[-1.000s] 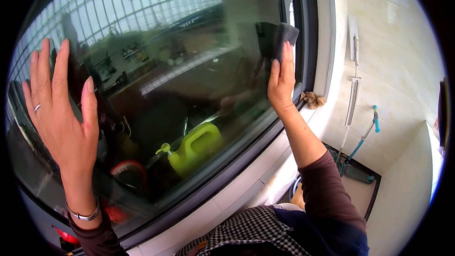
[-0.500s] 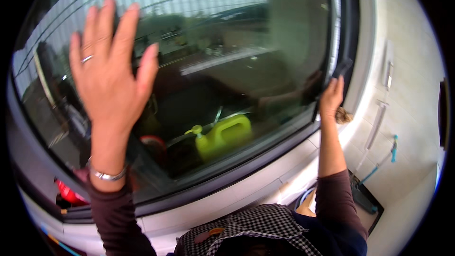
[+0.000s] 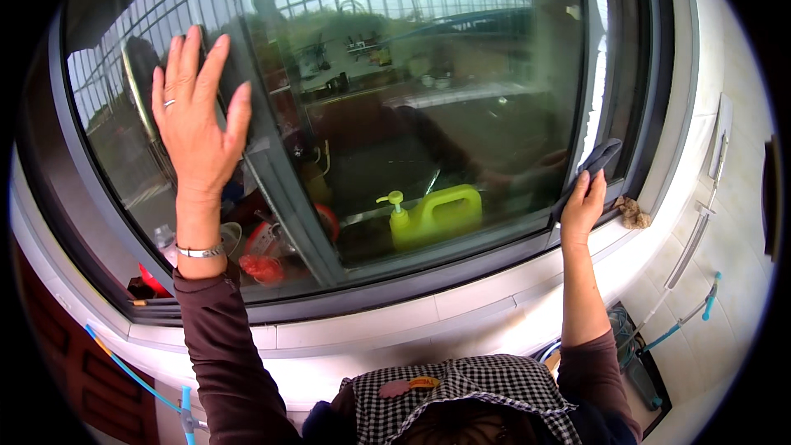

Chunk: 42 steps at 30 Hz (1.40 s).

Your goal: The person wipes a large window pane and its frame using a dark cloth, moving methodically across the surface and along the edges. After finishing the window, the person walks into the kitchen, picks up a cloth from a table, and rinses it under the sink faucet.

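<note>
My left hand (image 3: 198,111) is open, fingers spread, palm toward the glass of a dark-framed sliding window (image 3: 486,140). It sits just left of the upright middle frame; whether the palm presses the pane cannot be made out. A ring and a silver bracelet are on this arm. At the window's right side, my right hand (image 3: 583,208) grips a dark grey cloth (image 3: 606,152) against the upright frame, with the cloth's top sticking out above the fingers. Behind the glass stands a yellow-green pump jug (image 3: 453,213).
A crumpled brown lump (image 3: 633,213) lies on the white sill right of my right hand. Long-handled tools (image 3: 692,235) lean on the tiled wall, near a dustpan (image 3: 638,379). A blue pole (image 3: 148,383) stands lower left. Red items (image 3: 262,268) show behind the window.
The view has shifted, bringing more of the lower left in. My right hand has moved down and left along the frame with the cloth. My left hand has shifted leftward relative to the window.
</note>
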Each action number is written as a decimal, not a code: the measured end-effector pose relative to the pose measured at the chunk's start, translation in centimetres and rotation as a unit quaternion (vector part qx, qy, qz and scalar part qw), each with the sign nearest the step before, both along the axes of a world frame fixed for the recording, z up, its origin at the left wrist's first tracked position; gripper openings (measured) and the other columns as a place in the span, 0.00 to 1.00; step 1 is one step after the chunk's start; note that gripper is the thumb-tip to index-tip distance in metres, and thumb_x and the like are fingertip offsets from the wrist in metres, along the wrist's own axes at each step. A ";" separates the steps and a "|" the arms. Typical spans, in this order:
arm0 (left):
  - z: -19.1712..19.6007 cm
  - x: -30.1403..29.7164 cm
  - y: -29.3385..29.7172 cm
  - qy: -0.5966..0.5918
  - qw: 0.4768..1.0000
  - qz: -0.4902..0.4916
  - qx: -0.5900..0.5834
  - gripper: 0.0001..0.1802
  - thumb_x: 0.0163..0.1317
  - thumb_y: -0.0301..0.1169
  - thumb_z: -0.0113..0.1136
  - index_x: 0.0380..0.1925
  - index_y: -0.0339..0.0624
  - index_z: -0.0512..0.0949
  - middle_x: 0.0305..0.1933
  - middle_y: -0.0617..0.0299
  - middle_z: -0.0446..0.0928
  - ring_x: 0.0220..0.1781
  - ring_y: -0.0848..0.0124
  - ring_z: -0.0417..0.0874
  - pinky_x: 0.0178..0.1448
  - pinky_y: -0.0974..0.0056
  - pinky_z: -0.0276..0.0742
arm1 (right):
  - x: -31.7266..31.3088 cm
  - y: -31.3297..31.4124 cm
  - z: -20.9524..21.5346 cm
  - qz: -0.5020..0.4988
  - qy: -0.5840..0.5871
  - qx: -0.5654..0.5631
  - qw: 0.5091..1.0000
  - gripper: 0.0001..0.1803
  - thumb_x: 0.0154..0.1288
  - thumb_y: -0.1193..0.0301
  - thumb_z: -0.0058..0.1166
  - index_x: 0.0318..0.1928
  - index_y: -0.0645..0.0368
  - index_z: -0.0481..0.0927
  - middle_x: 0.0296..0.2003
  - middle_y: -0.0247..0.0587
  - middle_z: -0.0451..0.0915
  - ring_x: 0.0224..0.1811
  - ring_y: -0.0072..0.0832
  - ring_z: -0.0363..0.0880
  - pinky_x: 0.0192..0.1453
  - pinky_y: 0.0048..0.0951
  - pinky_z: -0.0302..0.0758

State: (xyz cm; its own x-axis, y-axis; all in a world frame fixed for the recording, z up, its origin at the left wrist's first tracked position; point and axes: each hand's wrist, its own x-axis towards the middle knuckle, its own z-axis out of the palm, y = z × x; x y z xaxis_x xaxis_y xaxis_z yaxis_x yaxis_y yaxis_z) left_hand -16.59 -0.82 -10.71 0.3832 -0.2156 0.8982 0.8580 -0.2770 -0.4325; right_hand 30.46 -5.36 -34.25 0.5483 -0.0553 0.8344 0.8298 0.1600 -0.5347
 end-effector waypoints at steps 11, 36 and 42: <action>-5.7 4.3 -5.1 -0.024 0.996 -0.036 -0.076 0.28 0.57 0.31 0.62 0.60 0.44 0.74 0.71 0.51 0.66 0.75 0.52 0.62 0.76 0.46 0.50 | -13.4 -2.4 0.5 0.211 -0.065 -0.064 0.973 0.18 0.71 0.77 0.49 0.59 0.68 0.70 0.50 0.54 0.73 0.50 0.48 0.73 0.56 0.39 0.71; -9.0 1.3 -1.7 -0.010 0.988 0.082 -0.129 0.37 0.52 0.55 0.67 0.64 0.71 0.72 0.76 0.57 0.55 0.78 0.47 0.51 0.71 0.26 0.42 | -22.3 1.3 11.9 0.206 -0.427 0.093 0.876 0.29 0.46 0.81 0.62 0.54 0.62 0.80 0.45 0.42 0.78 0.37 0.37 0.77 0.40 0.36 0.70; -9.1 -0.2 -2.1 -0.013 0.986 0.104 -0.132 0.38 0.51 0.56 0.68 0.64 0.73 0.71 0.77 0.61 0.54 0.78 0.47 0.51 0.69 0.24 0.43 | -23.8 3.4 27.2 0.113 -0.398 0.226 0.882 0.25 0.53 0.75 0.64 0.54 0.53 0.80 0.57 0.42 0.75 0.61 0.48 0.70 0.60 0.44 0.68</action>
State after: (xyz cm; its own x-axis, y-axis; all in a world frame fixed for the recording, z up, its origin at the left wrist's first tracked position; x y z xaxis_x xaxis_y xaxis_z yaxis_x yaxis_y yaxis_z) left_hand -16.84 -2.88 -19.82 0.3702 0.1073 0.9227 0.9181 -0.1935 -0.3459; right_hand 6.63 -1.99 -7.05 -0.1611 -0.4462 0.8803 0.8334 0.4163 0.3636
